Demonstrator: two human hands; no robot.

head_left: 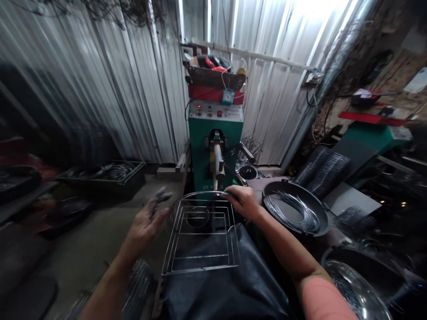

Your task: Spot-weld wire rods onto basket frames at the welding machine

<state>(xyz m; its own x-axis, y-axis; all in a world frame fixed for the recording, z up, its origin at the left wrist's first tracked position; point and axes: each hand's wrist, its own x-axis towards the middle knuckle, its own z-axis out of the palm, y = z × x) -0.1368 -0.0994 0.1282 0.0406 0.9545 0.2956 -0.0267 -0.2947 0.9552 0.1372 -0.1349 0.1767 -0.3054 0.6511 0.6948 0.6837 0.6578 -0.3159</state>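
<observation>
A rectangular wire frame [202, 233] with a curved top rod lies over a dark apron [213, 284], its far edge at the electrode of a green machine [200, 151]. My right hand [243, 201] pinches the curved rod just right of the electrode tip [218, 189]. My left hand [148, 220] is raised left of the frame, apart from it, with its fingers spread and somewhat blurred. Something greyish shows at its fingertips, too smeared to make out.
A black pan [295, 209] of wire rods stands at the right, with a metal bowl [356, 289] nearer. A green-edged tray [100, 173] sits at the left. Stacked wire parts [323, 166] lean by a second green machine [370, 142]. Corrugated metal wall [133, 80] stands behind.
</observation>
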